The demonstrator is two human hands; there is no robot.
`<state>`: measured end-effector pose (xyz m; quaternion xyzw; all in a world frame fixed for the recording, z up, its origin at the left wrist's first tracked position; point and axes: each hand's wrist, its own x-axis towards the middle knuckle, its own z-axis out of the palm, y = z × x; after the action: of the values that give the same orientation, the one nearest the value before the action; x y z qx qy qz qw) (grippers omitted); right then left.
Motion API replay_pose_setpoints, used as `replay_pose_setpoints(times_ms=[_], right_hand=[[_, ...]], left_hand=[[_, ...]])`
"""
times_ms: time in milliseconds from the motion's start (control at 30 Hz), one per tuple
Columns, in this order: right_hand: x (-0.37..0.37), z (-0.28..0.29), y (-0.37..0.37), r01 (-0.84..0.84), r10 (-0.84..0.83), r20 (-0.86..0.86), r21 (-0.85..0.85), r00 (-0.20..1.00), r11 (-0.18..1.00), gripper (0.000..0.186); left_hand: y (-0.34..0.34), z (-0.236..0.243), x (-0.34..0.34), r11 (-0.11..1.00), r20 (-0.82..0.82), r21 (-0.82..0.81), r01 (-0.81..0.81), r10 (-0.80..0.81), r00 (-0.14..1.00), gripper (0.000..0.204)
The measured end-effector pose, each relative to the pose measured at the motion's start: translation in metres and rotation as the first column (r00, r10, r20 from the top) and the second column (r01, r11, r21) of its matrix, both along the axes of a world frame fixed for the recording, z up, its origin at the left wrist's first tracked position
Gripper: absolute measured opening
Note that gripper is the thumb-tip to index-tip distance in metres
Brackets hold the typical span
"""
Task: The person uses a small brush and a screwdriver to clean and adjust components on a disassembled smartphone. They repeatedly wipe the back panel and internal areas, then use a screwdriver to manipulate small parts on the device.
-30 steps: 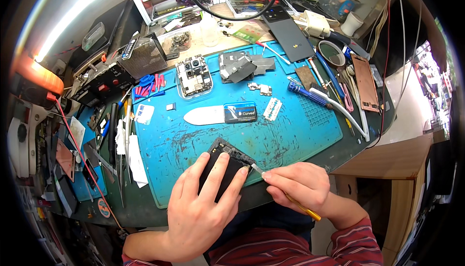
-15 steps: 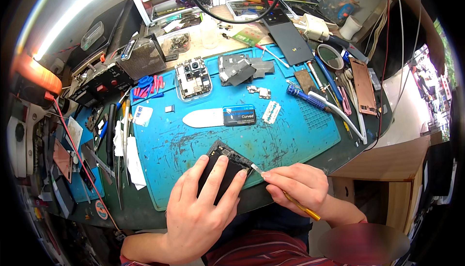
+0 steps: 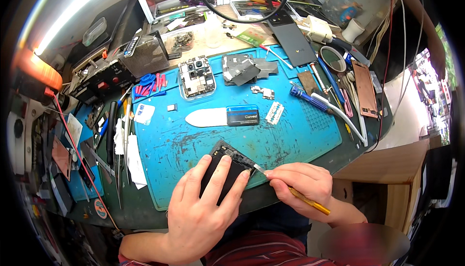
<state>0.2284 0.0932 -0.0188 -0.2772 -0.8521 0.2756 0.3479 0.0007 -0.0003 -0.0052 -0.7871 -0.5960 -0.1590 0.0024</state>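
Close to the front edge of the blue mat lies a black phone frame, tilted, with small bare parts along its upper end. My left hand holds it down, fingers spread across the frame; the thumb is hidden. Between the thumb and fingers of my right hand is a slim craft knife with a gold handle and a flat metal blade. The blade's tip touches or nearly touches the frame's right upper corner, near my left fingertips.
Beyond the frame lie a white pry blade with a black-and-blue grip and a razor blade. A clear tray with a circuit board and dark phone pieces sit farther back. A blue-handled tool and cable are at right.
My right hand has shifted slightly right with the craft knife, showing more of its blade. My left hand and the phone frame stay nearly in place; the whole view has shifted slightly.
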Motion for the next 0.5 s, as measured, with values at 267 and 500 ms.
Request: replay_pose_setpoints(times_ms=[267, 500], right_hand=[[-0.0024, 0.0035, 0.0013, 0.002, -0.001, 0.005, -0.060, 1.000, 0.998, 0.018], [-0.0028, 0.0012, 0.0008, 0.009, -0.009, 0.013, -0.005, 1.000, 1.000, 0.018]], left_hand=[[0.0012, -0.0020, 0.0003, 1.000, 0.009, 0.020, 0.002, -0.002, 1.000, 0.058], [0.0004, 0.0022, 0.0017, 1.000, -0.017, 0.011, 0.000, 0.001, 1.000, 0.059]])
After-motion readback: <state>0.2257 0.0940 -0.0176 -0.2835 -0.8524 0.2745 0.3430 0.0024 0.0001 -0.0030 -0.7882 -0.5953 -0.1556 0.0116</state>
